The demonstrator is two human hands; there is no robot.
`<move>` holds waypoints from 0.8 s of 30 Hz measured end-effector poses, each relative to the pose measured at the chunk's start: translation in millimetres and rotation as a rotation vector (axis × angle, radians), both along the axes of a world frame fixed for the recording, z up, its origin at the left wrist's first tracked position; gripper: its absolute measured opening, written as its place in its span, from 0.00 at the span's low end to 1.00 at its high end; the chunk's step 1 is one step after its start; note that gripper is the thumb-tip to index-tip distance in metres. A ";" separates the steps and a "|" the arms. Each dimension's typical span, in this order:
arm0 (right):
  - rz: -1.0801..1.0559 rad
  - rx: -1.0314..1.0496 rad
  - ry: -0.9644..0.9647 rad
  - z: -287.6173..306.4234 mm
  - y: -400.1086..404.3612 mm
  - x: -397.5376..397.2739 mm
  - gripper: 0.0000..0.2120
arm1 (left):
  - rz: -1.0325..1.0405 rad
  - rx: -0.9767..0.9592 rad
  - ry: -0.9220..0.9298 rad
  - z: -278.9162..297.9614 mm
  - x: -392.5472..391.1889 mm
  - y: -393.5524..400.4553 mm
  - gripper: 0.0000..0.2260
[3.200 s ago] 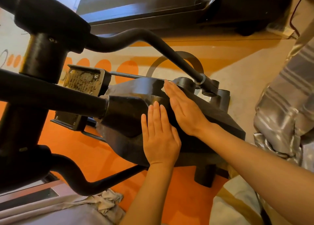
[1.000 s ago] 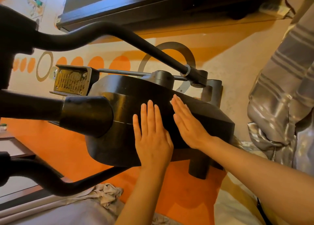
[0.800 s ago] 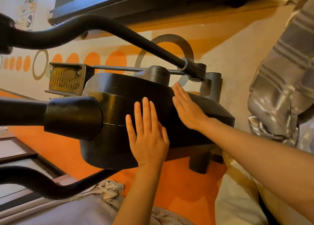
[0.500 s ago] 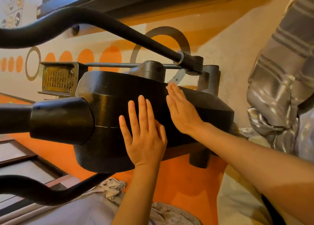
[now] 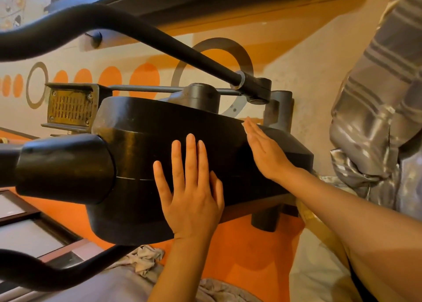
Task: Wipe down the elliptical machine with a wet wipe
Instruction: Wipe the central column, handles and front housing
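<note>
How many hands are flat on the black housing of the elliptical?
2. The left hand lies flat on the housing front; the right hand lies flat farther right. No wet wipe shows.

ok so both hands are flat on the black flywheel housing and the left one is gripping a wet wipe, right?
Not quite. The head view shows both the left hand and right hand flat on the black flywheel housing, but the left grips nothing: its fingers are straight and spread, and no wet wipe shows under or around it.

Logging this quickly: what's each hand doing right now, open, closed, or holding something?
Left hand: open, flat on the black housing.
Right hand: open, straight fingers against the housing, no wipe visible.
</note>
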State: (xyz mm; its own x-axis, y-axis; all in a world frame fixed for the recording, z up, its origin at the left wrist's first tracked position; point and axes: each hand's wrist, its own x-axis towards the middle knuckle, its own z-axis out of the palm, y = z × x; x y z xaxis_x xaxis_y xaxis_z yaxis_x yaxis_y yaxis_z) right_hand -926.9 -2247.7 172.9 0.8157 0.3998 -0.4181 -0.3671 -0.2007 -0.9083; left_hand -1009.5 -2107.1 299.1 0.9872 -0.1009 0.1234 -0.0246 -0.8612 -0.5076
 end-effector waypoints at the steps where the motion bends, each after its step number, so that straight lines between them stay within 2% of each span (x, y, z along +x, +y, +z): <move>1: 0.003 -0.029 -0.009 5.5 3.4 1.2 0.23 | -0.004 0.002 0.003 0.2 0.5 0.1 0.26; 3: -0.003 -0.024 -0.035 19.0 12.2 4.1 0.24 | -0.002 0.000 0.000 -0.8 1.2 -0.1 0.26; 8: 0.014 0.067 -0.242 34.2 23.9 1.9 0.23 | -0.005 0.031 -0.015 -3.5 1.4 0.5 0.25; 13: 0.068 -0.027 -0.398 15.2 10.2 5.3 0.24 | -0.020 0.082 -0.032 -7.5 3.1 1.7 0.25; 18: 0.112 -0.011 -0.411 7.4 9.2 -0.4 0.25 | -0.030 0.113 -0.048 -9.2 4.0 3.3 0.26; 24: 0.000 -0.003 -0.719 -7.9 14.7 -3.1 0.26 | -0.041 0.135 -0.066 -8.9 6.6 2.6 0.27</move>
State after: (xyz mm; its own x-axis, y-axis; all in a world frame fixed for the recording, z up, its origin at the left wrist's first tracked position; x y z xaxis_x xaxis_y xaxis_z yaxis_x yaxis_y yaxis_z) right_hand -930.0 -2233.0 165.0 0.8896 0.3997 0.2210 0.3213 -0.2040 -0.9247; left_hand -1002.8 -2104.5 290.2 0.9722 -0.1606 0.1702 -0.0210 -0.7841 -0.6203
